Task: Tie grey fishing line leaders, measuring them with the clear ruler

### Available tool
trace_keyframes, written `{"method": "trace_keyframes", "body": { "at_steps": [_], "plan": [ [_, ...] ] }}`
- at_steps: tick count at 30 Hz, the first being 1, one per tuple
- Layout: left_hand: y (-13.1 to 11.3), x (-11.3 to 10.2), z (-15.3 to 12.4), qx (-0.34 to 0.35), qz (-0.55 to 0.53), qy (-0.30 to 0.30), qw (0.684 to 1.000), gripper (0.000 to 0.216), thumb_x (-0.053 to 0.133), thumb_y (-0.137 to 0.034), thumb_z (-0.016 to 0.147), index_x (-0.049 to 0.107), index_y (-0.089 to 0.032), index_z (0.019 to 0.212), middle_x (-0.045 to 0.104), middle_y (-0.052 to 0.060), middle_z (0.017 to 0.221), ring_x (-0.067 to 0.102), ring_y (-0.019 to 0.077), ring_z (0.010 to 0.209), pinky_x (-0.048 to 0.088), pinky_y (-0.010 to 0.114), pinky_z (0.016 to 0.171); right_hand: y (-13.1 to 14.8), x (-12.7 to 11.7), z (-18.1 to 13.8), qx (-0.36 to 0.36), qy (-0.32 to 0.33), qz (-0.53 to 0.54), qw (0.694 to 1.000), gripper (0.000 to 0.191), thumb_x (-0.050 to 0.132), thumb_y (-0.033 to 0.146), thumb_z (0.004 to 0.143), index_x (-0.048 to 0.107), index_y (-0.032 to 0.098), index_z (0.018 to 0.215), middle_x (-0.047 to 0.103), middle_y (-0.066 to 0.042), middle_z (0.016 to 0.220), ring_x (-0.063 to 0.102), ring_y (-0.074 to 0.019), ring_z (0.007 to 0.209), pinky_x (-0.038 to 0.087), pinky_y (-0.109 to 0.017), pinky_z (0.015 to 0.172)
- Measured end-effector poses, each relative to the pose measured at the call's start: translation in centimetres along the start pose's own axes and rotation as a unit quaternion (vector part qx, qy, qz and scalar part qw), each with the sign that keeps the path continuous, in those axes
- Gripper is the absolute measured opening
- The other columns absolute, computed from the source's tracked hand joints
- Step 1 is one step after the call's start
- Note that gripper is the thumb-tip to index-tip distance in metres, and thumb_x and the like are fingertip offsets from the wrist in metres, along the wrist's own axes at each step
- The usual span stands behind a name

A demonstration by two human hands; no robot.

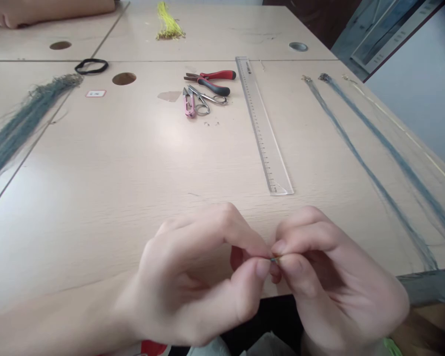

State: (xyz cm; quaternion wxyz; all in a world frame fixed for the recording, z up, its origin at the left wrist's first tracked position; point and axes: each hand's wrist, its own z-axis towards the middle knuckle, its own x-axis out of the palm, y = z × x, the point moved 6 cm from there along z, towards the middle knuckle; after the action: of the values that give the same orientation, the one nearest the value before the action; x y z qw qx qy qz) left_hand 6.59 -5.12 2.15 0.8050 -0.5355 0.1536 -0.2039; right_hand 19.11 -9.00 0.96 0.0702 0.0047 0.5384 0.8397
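Note:
My left hand point(196, 282) and my right hand point(333, 277) meet at the near edge of the table, fingertips pinched together. Between them sits a tiny piece point(275, 258), dark and brownish, too small to name. Both hands are closed in a pinch on it. Beyond them on the light wooden table point(133, 163) lies a clear ruler point(261, 123). Farther back are red-handled pliers point(213, 81), small scissors point(207, 96) and pink thread snips point(189, 104).
Long grey-green strands point(374, 173) lie along the right side. A thicker bundle of the same strands point(18, 123) lies at the left. A black hair band point(91, 66), a yellow strand bundle point(167, 24) and another person's arm point(40, 11) are at the far edge.

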Motion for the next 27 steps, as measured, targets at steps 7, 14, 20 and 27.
{"method": "trace_keyframes", "body": {
  "at_steps": [7,14,20,27],
  "plan": [
    [0.04,-0.03,-0.03,0.001,0.003,-0.008,1.000,0.008,0.059,-0.010,0.080,0.061,-0.015,0.075,0.057,-0.001,0.054,0.049,0.0108,0.046,0.043,0.027,0.044,0.22,-0.07,-0.24,-0.017,-0.013,-0.006,1.000,0.014,0.060,0.005,0.081,0.065,0.016,0.086,0.058,0.000,0.076,0.057,-0.0086,0.065,0.048,-0.024,0.051],
    [-0.12,-0.15,-0.23,0.011,0.002,-0.013,1.000,0.009,0.057,-0.010,0.082,0.064,-0.012,0.077,0.057,0.001,0.057,0.050,0.0105,0.049,0.043,0.026,0.043,0.61,-0.18,0.08,-0.051,-0.009,-0.035,0.998,0.015,0.064,0.005,0.078,0.066,0.016,0.087,0.060,0.000,0.076,0.057,-0.0080,0.067,0.047,-0.022,0.049],
    [-0.59,-0.25,-0.04,0.047,0.028,-0.019,0.998,0.009,0.058,-0.010,0.083,0.065,-0.012,0.079,0.055,0.001,0.058,0.052,0.0112,0.051,0.044,0.028,0.046,0.51,-0.04,-0.02,-0.026,-0.011,-0.005,1.000,0.019,0.062,0.002,0.077,0.067,0.016,0.089,0.061,-0.001,0.077,0.058,-0.0104,0.065,0.048,-0.024,0.046],
    [-0.18,-0.11,-0.25,0.022,-0.006,-0.020,1.000,0.007,0.060,-0.007,0.081,0.064,-0.013,0.078,0.058,0.001,0.061,0.051,0.0100,0.052,0.044,0.027,0.046,0.72,-0.04,0.31,-0.067,-0.006,-0.031,0.997,0.019,0.060,0.002,0.078,0.064,0.016,0.089,0.058,-0.001,0.078,0.057,-0.0102,0.067,0.048,-0.023,0.049]
  ]
}}
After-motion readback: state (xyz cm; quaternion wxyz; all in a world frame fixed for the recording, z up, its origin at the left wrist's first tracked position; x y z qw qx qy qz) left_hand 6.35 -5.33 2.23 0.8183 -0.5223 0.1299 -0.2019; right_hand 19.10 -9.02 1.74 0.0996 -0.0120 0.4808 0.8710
